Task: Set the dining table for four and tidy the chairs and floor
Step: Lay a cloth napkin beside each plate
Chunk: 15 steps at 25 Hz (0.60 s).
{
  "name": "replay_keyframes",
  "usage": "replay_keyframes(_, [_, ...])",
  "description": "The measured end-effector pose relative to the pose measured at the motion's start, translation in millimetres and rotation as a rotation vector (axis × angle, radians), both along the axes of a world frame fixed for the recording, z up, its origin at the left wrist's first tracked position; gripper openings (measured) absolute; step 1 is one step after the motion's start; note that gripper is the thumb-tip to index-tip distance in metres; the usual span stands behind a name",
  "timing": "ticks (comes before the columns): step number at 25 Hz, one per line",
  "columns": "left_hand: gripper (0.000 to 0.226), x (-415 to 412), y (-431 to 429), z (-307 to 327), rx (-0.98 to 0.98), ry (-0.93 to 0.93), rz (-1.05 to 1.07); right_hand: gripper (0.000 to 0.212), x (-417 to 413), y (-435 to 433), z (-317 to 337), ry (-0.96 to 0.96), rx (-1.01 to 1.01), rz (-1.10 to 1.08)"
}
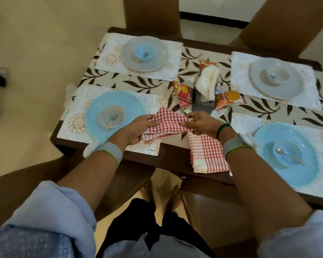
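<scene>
My left hand [138,129] and my right hand [199,123] both grip a red-and-white checked cloth [166,123] over the near edge of the dining table [175,157]. A second checked cloth [207,155] lies under my right wrist and hangs over the table edge. Four placemats each carry a plate with a bowl and spoon: a blue plate [116,116] at near left, a blue plate [287,155] at near right, a grey plate [144,54] at far left, a grey plate [277,78] at far right.
In the table's middle sit several snack packets [184,94], a white cloth [207,82] and a grey holder [201,106]. Brown chairs stand at the far side [151,13], [287,21] and the near side [209,207], [17,192]. My bare feet [158,194] stand on the cream floor between the near chairs.
</scene>
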State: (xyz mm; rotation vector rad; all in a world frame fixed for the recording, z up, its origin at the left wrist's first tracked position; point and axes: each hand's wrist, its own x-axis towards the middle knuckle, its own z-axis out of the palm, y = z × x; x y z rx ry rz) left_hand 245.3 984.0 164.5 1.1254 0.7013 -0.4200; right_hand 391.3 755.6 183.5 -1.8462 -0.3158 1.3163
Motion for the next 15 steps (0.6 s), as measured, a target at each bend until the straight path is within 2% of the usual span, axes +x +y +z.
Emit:
replay_keyframes(4, [0.038, -60.5, 74.9, -1.9, -0.039, -0.002, 0.177, 0.024, -0.2, 111.9, -0.2, -0.059, 0.029, 0.209])
replay_keyframes(8, [0.044, -116.7, 152.4, -9.7, -0.018, -0.038, 0.426, 0.024, -6.3, 231.9, -9.3, -0.282, 0.051, 0.393])
replay_keyframes(11, [0.044, -141.1, 204.7, -29.5, 0.107, -0.02, 0.735, 0.023, -20.4, 331.3, -24.1, -0.401, 0.074, 0.406])
replay_keyframes(15, [0.044, -145.8, 234.6, -63.9, 0.27, 0.093, 0.976, 0.023, -34.0, 430.8, -52.6, -0.519, 0.065, 0.474])
